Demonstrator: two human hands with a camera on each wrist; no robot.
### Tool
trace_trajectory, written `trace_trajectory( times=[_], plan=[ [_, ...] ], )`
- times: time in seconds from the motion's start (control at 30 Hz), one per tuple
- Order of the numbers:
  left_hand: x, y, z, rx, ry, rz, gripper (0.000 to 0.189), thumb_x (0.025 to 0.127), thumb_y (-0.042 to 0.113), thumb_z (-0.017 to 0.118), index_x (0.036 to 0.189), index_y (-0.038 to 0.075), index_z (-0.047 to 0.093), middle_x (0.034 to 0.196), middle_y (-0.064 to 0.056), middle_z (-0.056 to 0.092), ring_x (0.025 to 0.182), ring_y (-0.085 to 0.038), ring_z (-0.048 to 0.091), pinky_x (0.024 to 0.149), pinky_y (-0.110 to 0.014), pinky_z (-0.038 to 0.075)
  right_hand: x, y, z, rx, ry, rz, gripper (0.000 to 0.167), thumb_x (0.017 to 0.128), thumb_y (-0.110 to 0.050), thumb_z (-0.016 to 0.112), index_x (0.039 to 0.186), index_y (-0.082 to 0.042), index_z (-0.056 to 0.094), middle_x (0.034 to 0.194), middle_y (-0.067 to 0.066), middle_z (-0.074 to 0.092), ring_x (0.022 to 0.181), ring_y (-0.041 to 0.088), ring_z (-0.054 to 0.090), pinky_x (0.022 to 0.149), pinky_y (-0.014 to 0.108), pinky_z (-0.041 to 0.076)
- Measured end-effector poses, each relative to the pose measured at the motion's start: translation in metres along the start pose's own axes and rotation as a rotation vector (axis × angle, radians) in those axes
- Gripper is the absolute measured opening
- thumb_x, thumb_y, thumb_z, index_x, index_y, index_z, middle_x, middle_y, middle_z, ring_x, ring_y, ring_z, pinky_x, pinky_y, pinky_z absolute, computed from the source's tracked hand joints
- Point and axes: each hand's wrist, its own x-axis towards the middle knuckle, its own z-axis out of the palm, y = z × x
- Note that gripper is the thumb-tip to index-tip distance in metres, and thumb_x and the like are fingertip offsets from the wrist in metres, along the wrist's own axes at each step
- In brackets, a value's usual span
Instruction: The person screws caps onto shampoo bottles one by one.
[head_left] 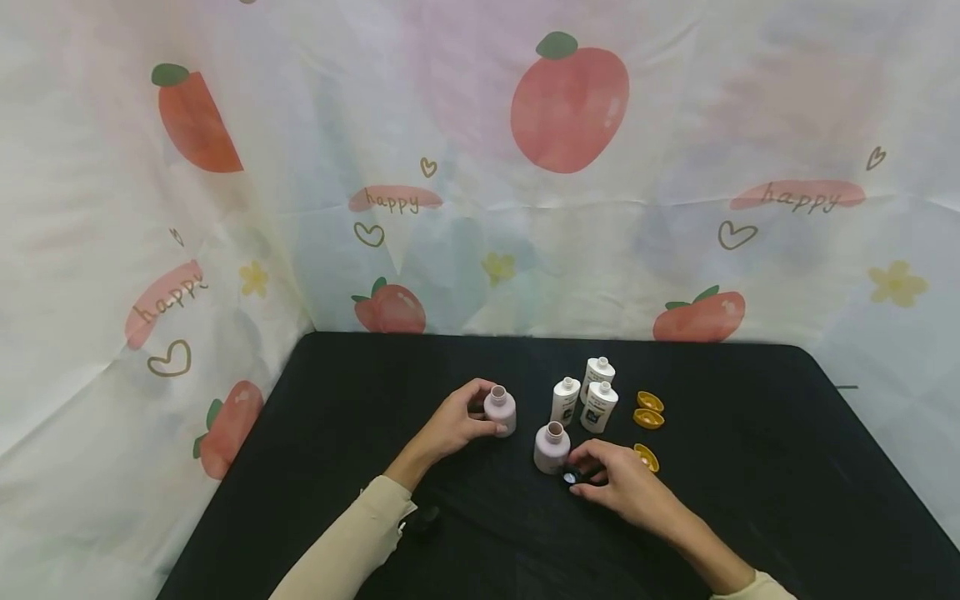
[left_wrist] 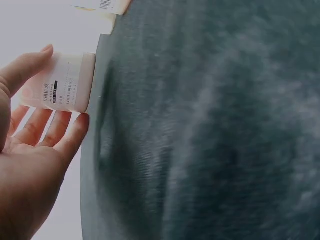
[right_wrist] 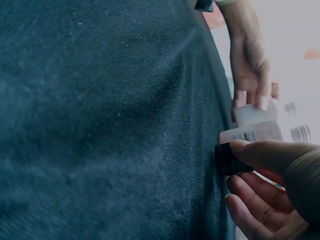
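Observation:
My left hand [head_left: 453,423] grips an uncapped pale pink bottle [head_left: 501,414] upright on the black table, thumb on one side and fingers on the other. In the left wrist view this bottle [left_wrist: 62,85] shows a printed label. A second open pink bottle [head_left: 551,452] stands to its right, nearer me. Just beside that one, my right hand [head_left: 622,482] pinches a small black cap [head_left: 572,476] between thumb and fingers. In the right wrist view the black cap [right_wrist: 230,160] is low by the second bottle's base; whether they touch I cannot tell.
Several small white bottles stand behind the pink ones, among them a front white bottle [head_left: 598,410] and a left one [head_left: 566,402]. Yellow oval pieces [head_left: 648,418] lie to their right, one partly behind my right hand. A fruit-print curtain [head_left: 465,250] hangs behind the black table [head_left: 750,433].

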Motion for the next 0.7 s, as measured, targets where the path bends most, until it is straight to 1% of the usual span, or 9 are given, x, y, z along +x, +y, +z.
trace_trajectory(
  times=[0.07,0.17,0.27,0.33,0.47,0.6,0.7],
  plan=[
    [-0.001,0.002,-0.002,0.015,0.008,0.009,0.052,0.083,0.011,0.085,0.128,0.012,0.059,0.124,-0.004,0.065,0.112,-0.022,0.062,0.097,-0.043,0.052,0.0,0.0,0.002,-0.006,0.002,0.012,0.03,0.081,-0.011,0.085,0.106,-0.009,0.068,0.101,0.003,0.071,0.088,0.015,0.07,0.072,0.029,0.06],
    [-0.001,0.005,-0.005,0.022,0.021,0.033,0.053,0.082,0.012,0.085,0.128,0.013,0.059,0.124,-0.003,0.065,0.11,-0.022,0.061,0.097,-0.046,0.05,0.001,0.0,0.003,-0.012,-0.004,0.03,0.029,0.082,-0.012,0.085,0.106,-0.009,0.069,0.101,0.003,0.071,0.085,0.015,0.071,0.072,0.029,0.06],
    [-0.001,0.006,-0.006,0.003,0.028,0.048,0.053,0.083,0.011,0.084,0.129,0.012,0.058,0.126,-0.005,0.064,0.112,-0.024,0.062,0.098,-0.049,0.05,0.001,0.0,0.003,-0.028,-0.009,0.043,0.029,0.081,-0.013,0.085,0.105,-0.01,0.069,0.101,0.001,0.071,0.085,0.014,0.071,0.072,0.029,0.059],
    [-0.002,0.006,-0.007,-0.016,0.034,0.048,0.053,0.084,0.01,0.084,0.13,0.012,0.057,0.128,-0.006,0.063,0.113,-0.025,0.063,0.098,-0.049,0.05,0.001,-0.001,0.003,-0.035,-0.017,0.046,0.029,0.081,-0.013,0.086,0.104,-0.011,0.068,0.1,0.0,0.07,0.085,0.013,0.07,0.072,0.029,0.059],
    [-0.005,0.007,-0.008,-0.078,0.051,0.017,0.053,0.085,0.009,0.082,0.131,0.01,0.057,0.129,-0.009,0.063,0.115,-0.026,0.063,0.099,-0.044,0.051,0.0,-0.004,0.002,-0.046,-0.027,0.035,0.028,0.081,-0.014,0.086,0.103,-0.013,0.068,0.098,-0.002,0.07,0.084,0.012,0.069,0.072,0.029,0.059],
    [-0.007,0.009,-0.011,-0.144,0.068,-0.021,0.051,0.087,0.007,0.079,0.133,0.006,0.057,0.13,-0.012,0.063,0.117,-0.026,0.063,0.097,-0.038,0.051,-0.001,-0.01,-0.002,-0.065,-0.016,0.009,0.028,0.081,-0.015,0.086,0.102,-0.014,0.068,0.098,-0.003,0.07,0.083,0.011,0.069,0.071,0.03,0.059],
    [-0.007,0.011,-0.014,-0.157,0.073,-0.031,0.051,0.089,0.006,0.077,0.135,0.003,0.057,0.132,-0.014,0.062,0.118,-0.026,0.062,0.098,-0.036,0.051,0.0,-0.015,-0.007,-0.067,-0.012,0.003,0.028,0.082,-0.017,0.086,0.103,-0.015,0.068,0.099,-0.003,0.071,0.084,0.011,0.069,0.072,0.03,0.059]
  ],
)
